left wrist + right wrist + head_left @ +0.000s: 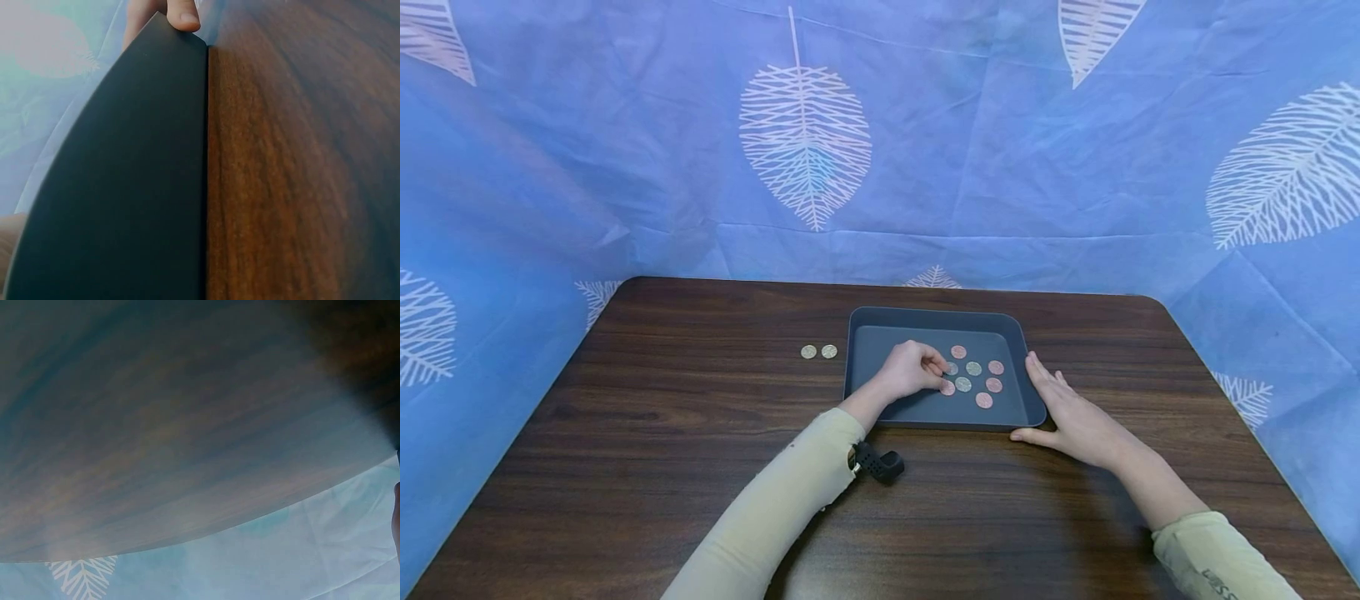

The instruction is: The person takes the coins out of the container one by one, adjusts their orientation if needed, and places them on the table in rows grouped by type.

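In the head view, a dark grey tray (887,321) holds several coins, some reddish and some pale silvery. My left hand (913,368) reaches into it, its thumb and fingertips bent down beside a pale coin (952,368) and a reddish coin (948,388). Whether a coin is between those fingertips is too small to tell. Fairly straight, the fingers of my right hand (1075,421) lie along the tray's right side, with the thumb at its front corner. The left wrist view shows the tray's outer wall (125,162) close up, a thumb (184,15) touching its far end.
Two pale coins (818,352) lie side by side on the brown wooden table (647,417), left of the tray. A blue cloth with white leaf prints (925,150) hangs behind and around the table. The right wrist view has mostly blurred tabletop (187,444).
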The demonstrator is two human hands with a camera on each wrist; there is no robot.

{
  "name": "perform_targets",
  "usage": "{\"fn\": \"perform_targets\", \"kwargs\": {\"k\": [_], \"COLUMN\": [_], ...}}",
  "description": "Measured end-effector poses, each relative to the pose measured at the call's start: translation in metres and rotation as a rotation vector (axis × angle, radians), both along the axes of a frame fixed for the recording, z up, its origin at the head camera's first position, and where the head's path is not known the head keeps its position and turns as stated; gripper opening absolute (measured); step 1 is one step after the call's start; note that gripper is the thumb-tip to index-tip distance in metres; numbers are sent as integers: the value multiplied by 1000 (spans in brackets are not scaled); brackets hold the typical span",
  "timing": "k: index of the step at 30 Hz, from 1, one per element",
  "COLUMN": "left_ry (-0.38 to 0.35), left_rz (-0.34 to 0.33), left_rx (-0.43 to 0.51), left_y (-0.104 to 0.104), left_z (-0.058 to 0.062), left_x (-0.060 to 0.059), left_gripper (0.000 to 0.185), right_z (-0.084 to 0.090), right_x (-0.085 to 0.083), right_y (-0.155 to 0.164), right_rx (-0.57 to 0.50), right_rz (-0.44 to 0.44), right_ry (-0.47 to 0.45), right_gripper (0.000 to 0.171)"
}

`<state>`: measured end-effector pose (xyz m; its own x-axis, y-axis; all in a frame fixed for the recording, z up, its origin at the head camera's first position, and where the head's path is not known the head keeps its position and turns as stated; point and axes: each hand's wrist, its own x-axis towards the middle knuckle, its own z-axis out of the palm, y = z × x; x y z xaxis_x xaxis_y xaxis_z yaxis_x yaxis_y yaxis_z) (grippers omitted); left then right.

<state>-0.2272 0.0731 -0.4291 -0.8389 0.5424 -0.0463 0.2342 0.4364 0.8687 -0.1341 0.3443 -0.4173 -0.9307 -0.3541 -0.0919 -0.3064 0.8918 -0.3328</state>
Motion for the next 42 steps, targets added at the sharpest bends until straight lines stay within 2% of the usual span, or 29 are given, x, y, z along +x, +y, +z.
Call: {"fn": "perform_targets", "kwargs": {"k": [9, 17, 23, 42], "left_ry": [6, 69, 79, 94], "left_rz": [-32, -50, -68, -31], "left_rx": [-34, -55, -54, 25], "left_y": [1, 2, 2, 0], "left_z": [-1, -1, 0, -3], "left_x": [-1, 0, 1, 3], "left_gripper": [22, 11, 9, 8], "right_z": [1, 3, 4, 2], "right_x": [0, -1, 0, 1], "right_y": [0, -1, -2, -2], "right_rx": [0, 8, 6, 5], "right_rz": [-9, -15, -16, -20], "right_ry": [0, -2, 1, -7], "right_gripper": [114, 113, 114, 114]}}
